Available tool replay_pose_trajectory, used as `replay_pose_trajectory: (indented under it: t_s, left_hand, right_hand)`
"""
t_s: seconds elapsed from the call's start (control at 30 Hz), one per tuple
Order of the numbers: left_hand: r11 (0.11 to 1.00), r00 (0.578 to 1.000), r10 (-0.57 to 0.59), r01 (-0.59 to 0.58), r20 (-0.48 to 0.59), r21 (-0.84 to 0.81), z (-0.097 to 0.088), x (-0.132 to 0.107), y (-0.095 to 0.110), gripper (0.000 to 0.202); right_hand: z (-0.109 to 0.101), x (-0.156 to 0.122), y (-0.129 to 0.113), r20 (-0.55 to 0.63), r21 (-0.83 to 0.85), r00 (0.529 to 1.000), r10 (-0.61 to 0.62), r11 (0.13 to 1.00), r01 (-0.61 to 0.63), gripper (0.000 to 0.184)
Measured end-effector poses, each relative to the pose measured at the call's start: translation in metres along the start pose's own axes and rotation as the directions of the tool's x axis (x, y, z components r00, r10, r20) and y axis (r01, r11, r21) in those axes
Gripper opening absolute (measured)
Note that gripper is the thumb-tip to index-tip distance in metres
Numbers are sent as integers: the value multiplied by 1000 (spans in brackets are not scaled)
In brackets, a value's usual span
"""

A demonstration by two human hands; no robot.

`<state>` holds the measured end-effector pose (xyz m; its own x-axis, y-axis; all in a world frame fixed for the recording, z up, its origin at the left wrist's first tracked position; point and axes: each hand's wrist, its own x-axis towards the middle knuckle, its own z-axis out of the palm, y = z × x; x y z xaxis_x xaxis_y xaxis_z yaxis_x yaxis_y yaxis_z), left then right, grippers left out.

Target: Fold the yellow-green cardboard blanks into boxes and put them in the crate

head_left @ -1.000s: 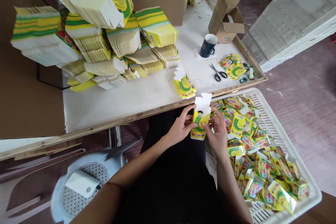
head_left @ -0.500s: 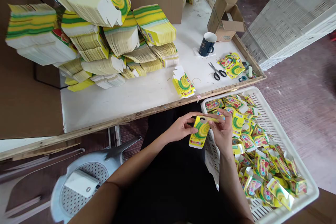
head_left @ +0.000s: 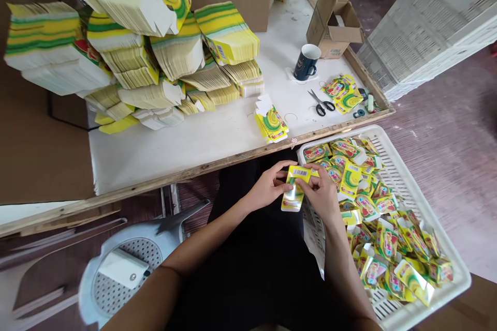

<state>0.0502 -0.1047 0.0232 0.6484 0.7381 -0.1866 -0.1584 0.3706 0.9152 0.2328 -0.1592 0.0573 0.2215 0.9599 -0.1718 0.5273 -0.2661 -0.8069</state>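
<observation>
Between my two hands, over my lap, is a small yellow and green printed carton (head_left: 292,200) with a barcode panel at its top. My left hand (head_left: 268,186) grips its left edge, thumb on the front. On the other side my right hand (head_left: 321,191) pinches the upper right part, thumb near the barcode and fingers behind. Beside my right hand stands a white plastic basket (head_left: 421,186) holding many similar cartons (head_left: 365,209). On the table edge ahead lie a few flat cartons (head_left: 272,123).
Stacks of flat cartons (head_left: 128,5) fill the table's left side. A dark mug (head_left: 305,64), black-handled scissors (head_left: 323,106) and an opened cardboard box (head_left: 336,28) are at the right. White crates (head_left: 427,26) stand beyond. A stool (head_left: 93,279) with a white object (head_left: 123,268) is lower left.
The carton's face toward me has changed: the open-topped swirl panel was showing, and now a barcode panel is closed at the top. My right thumb has moved left onto it.
</observation>
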Motion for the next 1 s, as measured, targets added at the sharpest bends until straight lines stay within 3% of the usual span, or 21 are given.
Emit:
replay_pose_trajectory:
  t_s: [0.17, 0.27, 0.3, 0.37, 0.4, 0.47, 0.5, 0.57, 0.7, 0.77, 0.87, 0.93, 1.0]
  left_hand:
    - [1000, 1000, -23, 23, 11, 18, 8, 0, 1, 72]
    - [982, 994, 101, -106, 39, 158, 10, 8, 6, 67]
    - [954, 984, 178, -180, 27, 239, 6, 15, 7, 65]
    - [831, 930, 366, -312, -32, 461, -10, 34, 9, 67]
    - [757, 898, 435, -322, -71, 568, -22, 45, 9, 70]
    - [625, 873, 480, -268, -90, 733, -46, 68, 6, 82]
    - [574, 878, 466, -210, -105, 792, -56, 78, 3, 85]
    - [487, 907, 414, -146, -81, 861, -71, 91, -3, 80]
    - [430, 902, 427, -144, -60, 891, -75, 88, -12, 45]
    - [458, 865, 493, -170, -89, 873, -69, 74, -16, 32]
    - [489, 793, 603, -279, -88, 827, -55, 48, -21, 32]
    - [483, 782, 623, -377, -9, 790, -48, 36, -25, 27]
    - [474, 789, 614, -371, 2, 799, -46, 34, -28, 30]
  right_hand:
    - [-1, -3, 4, -71, 8, 993, -92, 996, 93, 35]
    - [-17, -10, 6, -264, -36, 952, -151, 988, 147, 30]
    - [-26, -14, 5, -375, -103, 911, -172, 984, 144, 29]
    - [-46, -23, 1, -590, -307, 766, -257, 948, 81, 30]
    - [-55, -28, -2, -641, -382, 708, -296, 923, 41, 31]
    - [-65, -34, -6, -661, -434, 665, -348, 900, 40, 30]
    - [-65, -36, -8, -644, -416, 680, -350, 906, 73, 28]
    - [-56, -37, -9, -569, -327, 754, -328, 932, 159, 21]
    - [-20, -29, -8, -418, -130, 883, -212, 976, 173, 17]
    - [-3, -24, -7, -380, -24, 916, -131, 991, 131, 22]
    - [17, -12, -1, -309, 227, 950, 50, 974, 22, 37]
    - [30, -2, 6, -246, 373, 954, 169, 925, -67, 48]
    - [41, 7, 13, -194, 439, 953, 231, 890, -126, 55]
